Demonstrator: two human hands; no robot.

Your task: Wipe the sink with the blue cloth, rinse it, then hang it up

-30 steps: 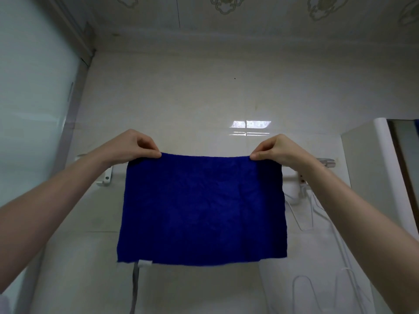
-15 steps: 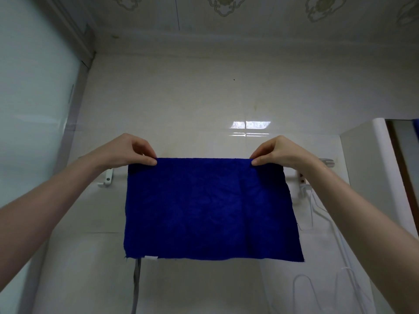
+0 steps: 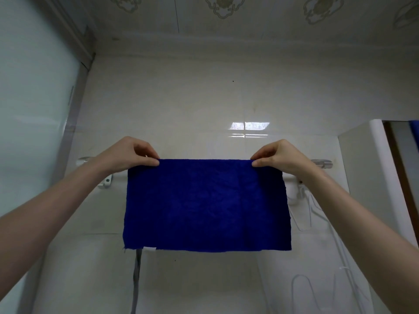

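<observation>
Here, hands [image 3: 130, 155] pinch blue cloth [image 3: 206, 205]

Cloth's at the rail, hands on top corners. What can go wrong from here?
The left hand and right hand pinch only the top corners of the blue cloth, which hides most of the rail; if it isn't draped over, release may drop it. Its right edge hangs near the wire hangers and may snag.
</observation>
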